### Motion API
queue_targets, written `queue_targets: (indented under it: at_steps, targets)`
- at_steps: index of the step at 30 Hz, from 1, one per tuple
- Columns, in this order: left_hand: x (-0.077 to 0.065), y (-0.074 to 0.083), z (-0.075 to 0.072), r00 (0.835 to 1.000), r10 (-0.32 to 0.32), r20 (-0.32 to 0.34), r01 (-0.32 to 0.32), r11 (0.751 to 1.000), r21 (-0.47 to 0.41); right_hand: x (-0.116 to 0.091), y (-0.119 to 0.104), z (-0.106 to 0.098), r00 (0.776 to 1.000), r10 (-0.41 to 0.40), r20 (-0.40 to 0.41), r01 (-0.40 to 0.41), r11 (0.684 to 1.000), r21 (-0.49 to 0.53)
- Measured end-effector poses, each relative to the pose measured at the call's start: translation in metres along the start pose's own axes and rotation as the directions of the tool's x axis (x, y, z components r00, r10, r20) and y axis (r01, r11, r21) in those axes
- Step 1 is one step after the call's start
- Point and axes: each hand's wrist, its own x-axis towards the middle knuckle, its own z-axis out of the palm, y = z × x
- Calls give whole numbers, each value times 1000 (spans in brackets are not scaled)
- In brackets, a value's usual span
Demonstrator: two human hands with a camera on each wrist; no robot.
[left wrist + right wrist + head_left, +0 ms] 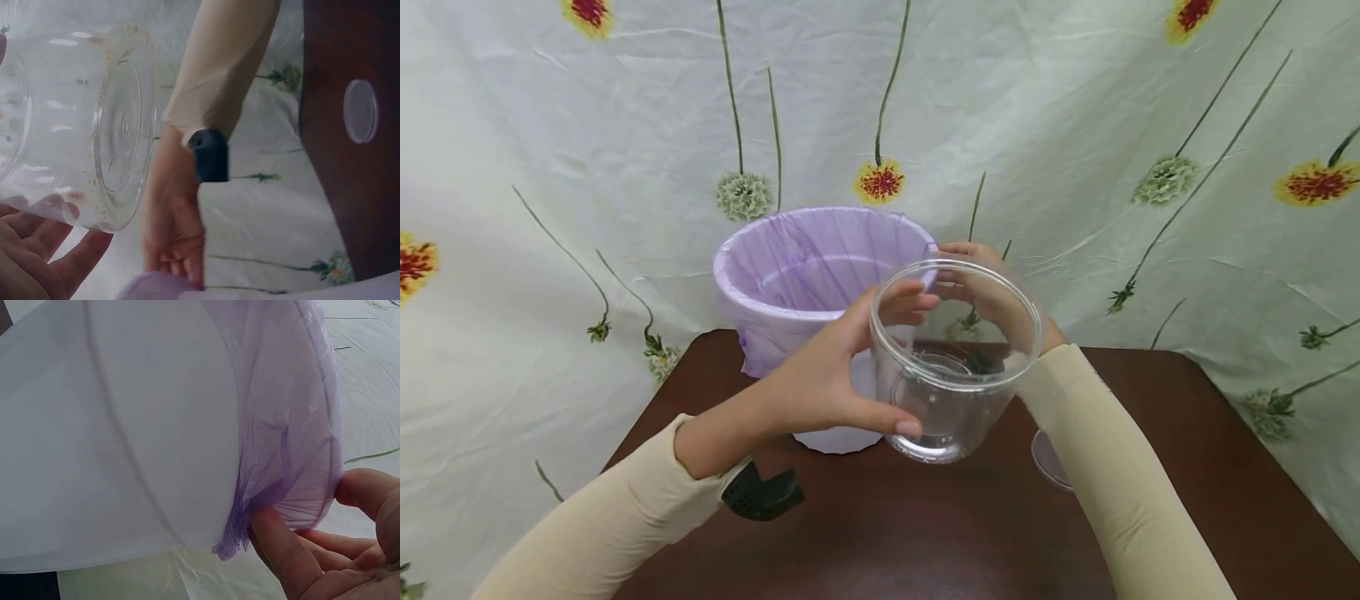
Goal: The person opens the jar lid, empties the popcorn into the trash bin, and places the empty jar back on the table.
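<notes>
My left hand (827, 375) grips a clear plastic jar (955, 417) by its side, thumb toward me and fingers round the far side. The jar is tilted, its open mouth uppermost, and looks empty in the head view; yellowish specks show around its base in the left wrist view. A white trash bin (169, 425) stands behind it, with a purple bag (850, 242) lining it and folded over the rim. My right hand (331, 550) pinches the bag-covered rim at the bin's right side, thumb on one face and fingers on the other. The jar partly covers that hand in the head view.
On the brown table (970, 533), a round clear lid (360, 111) lies flat at the right, partly behind my right sleeve (1120, 475). A flowered white cloth (1045, 108) hangs behind and beside the table. A dark wrist device (763, 492) sits under my left cuff.
</notes>
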Motion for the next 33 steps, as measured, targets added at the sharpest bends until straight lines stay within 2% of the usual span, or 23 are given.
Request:
queue_targets:
  at_steps: [5,9,13,20,27,33]
  targets:
    - [-14,-14,15,999,-34,17,34,999,-16,-3,-5,2,1000,11,-14,-12,1000,-29]
    - [-23,-27,25,999,-47,23,48,999,-27,-3,-5,2,1000,9,5,-9,1000,10]
    - [-31,-43,34,995,-95,29,97,994,-57,-3,-4,2,1000,0,1,0,1000,7]
    - [-51,-80,58,975,-222,5,221,969,-109,-4,-5,2,1000,6,0,-6,1000,20]
    - [-71,-118,80,963,-268,-22,265,959,-98,-3,-3,3,1000,2,-11,-2,1000,28]
    - [-85,-140,96,941,-337,-3,335,936,-109,-3,-3,1,1000,0,-18,0,999,35]
